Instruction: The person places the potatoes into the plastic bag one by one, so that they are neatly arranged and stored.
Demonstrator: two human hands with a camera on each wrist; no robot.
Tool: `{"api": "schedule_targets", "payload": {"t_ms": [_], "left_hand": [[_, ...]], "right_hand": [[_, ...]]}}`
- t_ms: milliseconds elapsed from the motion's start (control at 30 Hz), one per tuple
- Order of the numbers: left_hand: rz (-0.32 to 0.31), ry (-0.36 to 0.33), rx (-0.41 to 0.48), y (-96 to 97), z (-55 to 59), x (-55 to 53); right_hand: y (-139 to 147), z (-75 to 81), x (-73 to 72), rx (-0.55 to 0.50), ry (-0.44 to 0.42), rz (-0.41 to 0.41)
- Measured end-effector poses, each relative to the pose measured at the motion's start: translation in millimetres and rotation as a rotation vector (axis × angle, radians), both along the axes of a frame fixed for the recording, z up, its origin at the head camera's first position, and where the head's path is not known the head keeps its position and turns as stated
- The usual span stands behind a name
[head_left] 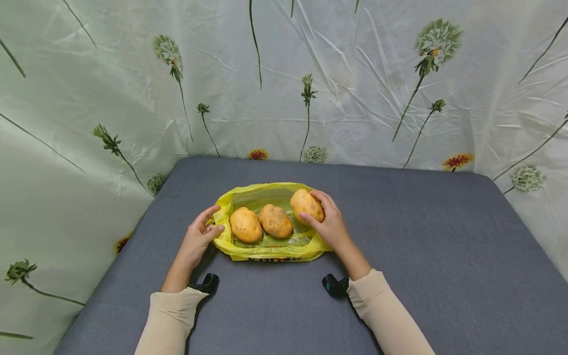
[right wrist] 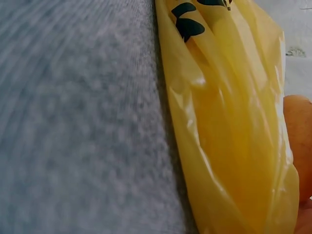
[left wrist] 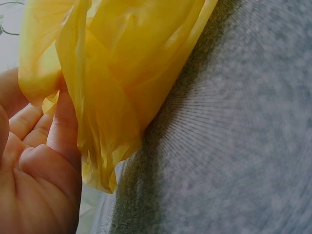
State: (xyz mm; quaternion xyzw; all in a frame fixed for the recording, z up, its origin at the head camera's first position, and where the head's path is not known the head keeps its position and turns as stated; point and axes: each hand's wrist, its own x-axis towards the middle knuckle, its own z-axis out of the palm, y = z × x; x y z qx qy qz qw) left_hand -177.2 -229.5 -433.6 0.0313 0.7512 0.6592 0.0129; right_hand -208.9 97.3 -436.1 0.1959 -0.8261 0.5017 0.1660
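A yellow plastic bag (head_left: pixel 277 255) lies with its mouth open wide on the grey surface. Two potatoes, one at the left (head_left: pixel 246 225) and a browner one in the middle (head_left: pixel 276 222), sit side by side inside it. My right hand (head_left: pixel 332 224) grips a third potato (head_left: pixel 306 205) over the bag's right end, thumb on the near side. At the left end, my left hand (head_left: pixel 198 241) holds the bag's edge. The left wrist view shows crumpled yellow film (left wrist: pixel 112 73) between thumb and fingers. In the right wrist view, the bag's side (right wrist: pixel 234 136) partly hides the held potato (right wrist: pixel 298 146).
The grey cloth-covered table (head_left: pixel 421 256) spreads around the bag on all sides. Behind it and to the sides hangs a pale curtain (head_left: pixel 355 74) printed with flowers. A black band (head_left: pixel 208 284) with a small device circles each wrist.
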Motion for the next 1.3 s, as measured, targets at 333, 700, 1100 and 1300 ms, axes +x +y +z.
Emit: {"api": "schedule_targets", "payload": {"t_ms": [333, 700, 1100, 1300], "left_hand": [[-0.008, 0.015, -0.002, -2.0, -6.3, -2.3], [-0.014, 0.005, 0.012, -2.6, -6.8, -2.7], [-0.006, 0.023, 0.008, 1.5, 0.3, 0.9], [-0.003, 0.027, -0.001, 4.9, 6.9, 4.4]], "right_hand": [[-3.8, -3.6, -4.5, 0.029, -0.045, 0.021], [-5.6, -9.0, -4.5, 0.123, -0.092, 0.045], [-4.7, -6.1, -3.8, 0.17, -0.11, 0.069], [-2.9, -4.4, -3.9, 0.199, -0.097, 0.068]]}}
